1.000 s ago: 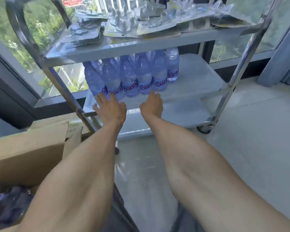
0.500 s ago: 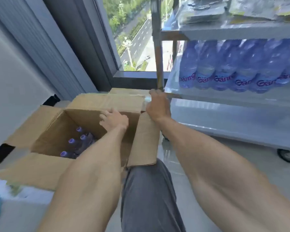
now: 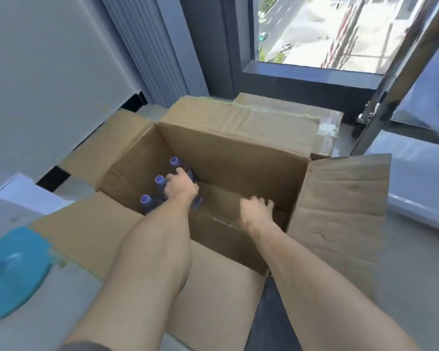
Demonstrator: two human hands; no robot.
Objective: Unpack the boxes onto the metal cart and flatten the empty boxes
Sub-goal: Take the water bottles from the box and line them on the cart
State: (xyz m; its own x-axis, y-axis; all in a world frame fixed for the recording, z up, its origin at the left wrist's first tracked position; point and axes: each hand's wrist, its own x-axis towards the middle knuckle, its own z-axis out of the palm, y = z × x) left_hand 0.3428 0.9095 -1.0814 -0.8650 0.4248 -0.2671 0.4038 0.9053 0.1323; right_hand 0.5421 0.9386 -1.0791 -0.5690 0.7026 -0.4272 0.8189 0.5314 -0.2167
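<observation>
A: Start wide: the big cardboard box (image 3: pixel 238 153) sits open on the floor, all four flaps splayed out, and most of its bottom is bare.

B: So it looks mostly unpacked?

A: That's my read. Only a small cluster of bottles (image 3: pixel 160 184) stands in the far-left corner, purple caps up. Three caps show; more may hide under the arm. Those have to go to the metal cart (image 3: pixel 401 79), whose upright post and a shelf edge show at the right. Flattening isn't begun: the box stands square.

B: Anything behind it?

A: A second box (image 3: pixel 289 107), taped shut, just beyond the open one, against the window (image 3: pixel 314 31). If it counts, there's plenty left.

B: Hands?

A: Left hand (image 3: pixel 181 186) is down among the bottles, fingers curled around one of them, I'd say gripping it, though the bottle body is mostly hidden. Right hand (image 3: pixel 255 207) hangs inside the box over the bare bottom, fingers loosely spread, holding nothing.

B: And the room?

A: Pale grey floor (image 3: pixel 416 287), a grey wall (image 3: pixel 48 59) at left, street far below through the glass. A blue round thing (image 3: pixel 10 272) sits blurred at lower left.
</observation>
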